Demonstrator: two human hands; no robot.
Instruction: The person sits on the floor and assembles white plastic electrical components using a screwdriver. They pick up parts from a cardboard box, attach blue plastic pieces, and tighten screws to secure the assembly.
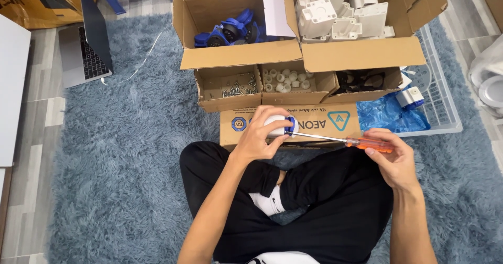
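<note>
Seated cross-legged on a blue shag rug (131, 154), the person works in the narrow gap between the lap and a row of open cardboard boxes (293, 86), with free rug to either side. The left hand (260, 135) is clamped around a small white-and-blue plastic connector (279, 125), held just in front of the boxes. The right hand (394, 159) is closed on the orange handle of a screwdriver (340, 140), whose tip meets the connector's blue end beside the left fingers.
</note>
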